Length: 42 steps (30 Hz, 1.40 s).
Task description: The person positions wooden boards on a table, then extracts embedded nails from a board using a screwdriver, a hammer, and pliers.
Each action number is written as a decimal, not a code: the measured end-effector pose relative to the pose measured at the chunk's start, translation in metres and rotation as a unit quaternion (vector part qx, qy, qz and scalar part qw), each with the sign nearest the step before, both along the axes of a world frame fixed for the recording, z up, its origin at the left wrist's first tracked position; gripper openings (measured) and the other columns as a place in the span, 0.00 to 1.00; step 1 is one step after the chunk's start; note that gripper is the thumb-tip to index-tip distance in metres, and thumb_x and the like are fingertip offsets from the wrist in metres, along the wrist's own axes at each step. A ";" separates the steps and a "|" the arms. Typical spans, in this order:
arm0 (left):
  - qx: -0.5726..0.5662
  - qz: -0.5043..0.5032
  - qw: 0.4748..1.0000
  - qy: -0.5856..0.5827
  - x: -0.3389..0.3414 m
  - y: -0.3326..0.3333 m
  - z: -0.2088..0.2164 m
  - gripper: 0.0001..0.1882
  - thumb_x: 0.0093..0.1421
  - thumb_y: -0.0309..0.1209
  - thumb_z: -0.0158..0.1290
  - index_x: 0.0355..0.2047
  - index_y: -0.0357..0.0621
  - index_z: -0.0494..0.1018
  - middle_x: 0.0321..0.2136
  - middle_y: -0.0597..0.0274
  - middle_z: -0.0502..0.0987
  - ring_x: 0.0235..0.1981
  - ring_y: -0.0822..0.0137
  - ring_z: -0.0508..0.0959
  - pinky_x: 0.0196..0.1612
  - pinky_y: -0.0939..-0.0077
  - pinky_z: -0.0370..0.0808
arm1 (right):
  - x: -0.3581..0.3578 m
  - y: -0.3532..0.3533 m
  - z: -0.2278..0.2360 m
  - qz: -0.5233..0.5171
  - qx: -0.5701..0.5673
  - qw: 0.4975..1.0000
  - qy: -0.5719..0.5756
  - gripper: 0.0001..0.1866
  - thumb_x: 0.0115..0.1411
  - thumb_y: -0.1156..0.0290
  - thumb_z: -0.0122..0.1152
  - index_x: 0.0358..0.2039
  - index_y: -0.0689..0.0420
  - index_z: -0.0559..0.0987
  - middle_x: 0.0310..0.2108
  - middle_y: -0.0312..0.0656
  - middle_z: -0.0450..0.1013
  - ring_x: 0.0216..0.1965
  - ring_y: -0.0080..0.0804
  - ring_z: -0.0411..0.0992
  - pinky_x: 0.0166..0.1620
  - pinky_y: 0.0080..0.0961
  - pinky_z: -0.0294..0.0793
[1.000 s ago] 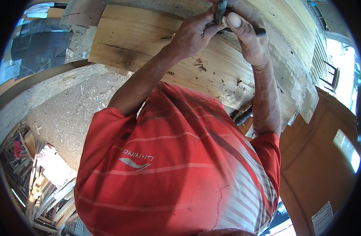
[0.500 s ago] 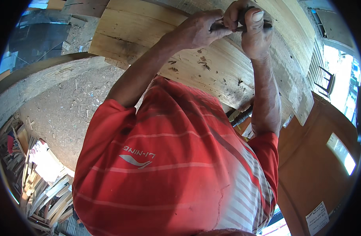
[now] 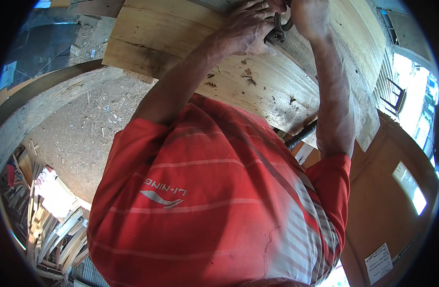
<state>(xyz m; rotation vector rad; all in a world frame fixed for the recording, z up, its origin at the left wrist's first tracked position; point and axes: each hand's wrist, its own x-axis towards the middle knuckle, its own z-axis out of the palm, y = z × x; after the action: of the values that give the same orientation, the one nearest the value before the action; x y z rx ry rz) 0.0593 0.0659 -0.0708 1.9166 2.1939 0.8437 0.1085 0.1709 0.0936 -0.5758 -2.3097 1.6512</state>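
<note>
A bench of pale wooden boards goes across the upper part of the view, with knots, dark marks and small cracks in the wood. At the left there is a thick bent-looking beam, bare ground with chips on it, and a pile of wood offcuts at lower left. At the right stands a brown panel, with a sheet of paper low on it. The person wears a red shirt with pale stripes.

Both hands are close together at the top edge, over the bench. Between them is a dark metal tool with curved parts. The right hand is closed on its upper part; the left hand is beside its lower part, the fingers stretched, and I cannot tell if they grip it. The visible part of the tool slants from upper right, at the right hand, to lower left, where its end points to the boards; its full long axis is hidden.

Compared with half a second ago, the right hand is higher and its raised thumb does not show anymore, the left hand shows more of its back, and the curved metal is now more exposed
</note>
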 end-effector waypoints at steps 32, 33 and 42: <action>-0.109 -0.170 0.914 -0.353 0.007 -0.086 0.073 0.05 0.64 0.26 0.59 0.36 0.37 0.76 0.32 0.60 0.80 0.33 0.67 0.79 0.42 0.71 0.76 | 0.218 -0.013 -0.064 -0.207 -0.574 0.681 0.404 0.50 0.66 0.26 0.43 0.51 0.71 0.75 0.53 0.61 0.74 0.56 0.55 0.72 0.64 0.56 0.66; -0.113 -0.172 0.914 -0.349 0.007 -0.095 0.073 0.05 0.64 0.26 0.59 0.36 0.37 0.76 0.32 0.60 0.80 0.33 0.67 0.79 0.42 0.71 0.76 | 0.224 -0.021 -0.071 -0.247 -0.574 0.670 0.400 0.46 0.68 0.29 0.45 0.50 0.69 0.76 0.51 0.60 0.75 0.55 0.53 0.73 0.66 0.56 0.66; -0.122 0.179 0.965 -0.145 -0.017 -0.128 0.047 0.09 0.65 0.29 0.57 0.31 0.36 0.73 0.23 0.60 0.75 0.25 0.70 0.75 0.33 0.70 0.74 | 0.252 -0.059 -0.124 -0.337 -0.544 0.676 0.366 0.41 0.71 0.33 0.44 0.49 0.67 0.78 0.47 0.55 0.77 0.52 0.49 0.74 0.63 0.47 0.67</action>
<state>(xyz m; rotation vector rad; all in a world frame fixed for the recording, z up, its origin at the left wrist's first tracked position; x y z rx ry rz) 0.0420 -0.0625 -0.0235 1.2200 2.3579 0.7920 0.3601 0.1124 -0.0307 -0.6385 -0.2862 2.0808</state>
